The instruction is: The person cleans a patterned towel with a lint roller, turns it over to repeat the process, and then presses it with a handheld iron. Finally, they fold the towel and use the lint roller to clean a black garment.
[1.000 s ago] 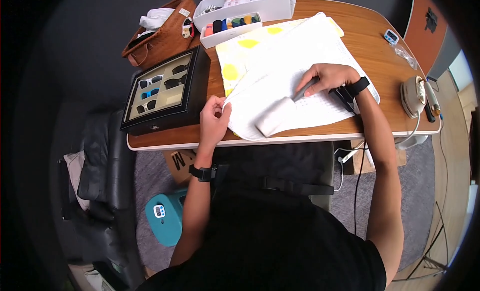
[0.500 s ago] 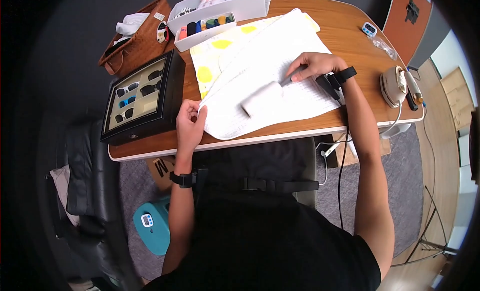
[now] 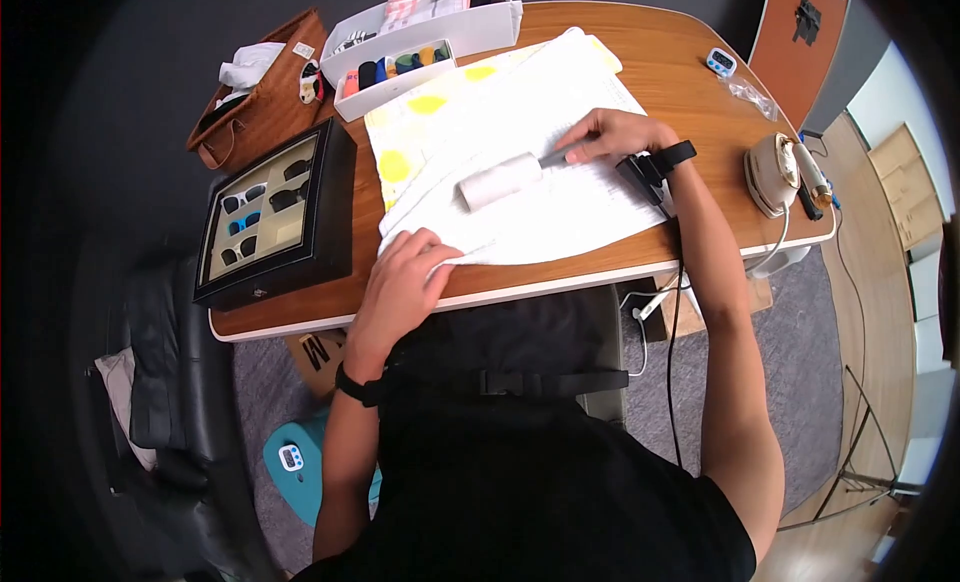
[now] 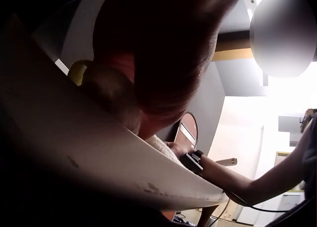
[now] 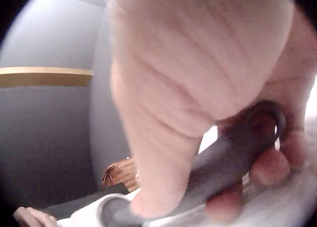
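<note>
My right hand (image 3: pixel 622 133) grips the grey handle of a lint roller (image 3: pixel 500 182), whose white sheet roll lies against a white quilted cloth (image 3: pixel 570 227). In the right wrist view, thumb and fingers wrap the grey handle (image 5: pixel 218 162), which ends in a loop. My left hand (image 3: pixel 400 282) rests on the cloth's near left corner by the table's front edge, fingers laid over the fabric and thumb at its border. Yellow spots show on the cloth's far left part, beyond a diagonal fold. The left fingertips are mostly hidden in the left wrist view.
Left of the cloth stands a black glasses case (image 3: pixel 275 217) with several sunglasses. Behind are a woven basket (image 3: pixel 265 87), a white box (image 3: pixel 430 27) and a smaller box of rolled coloured items (image 3: pixel 395 82). A cream corded device (image 3: pixel 772 177) and a timer (image 3: pixel 720 62) sit at right.
My left hand has gone from pinching the cloth's left edge to lying over its near corner. The roller has turned more sideways and moved slightly away from the front edge.
</note>
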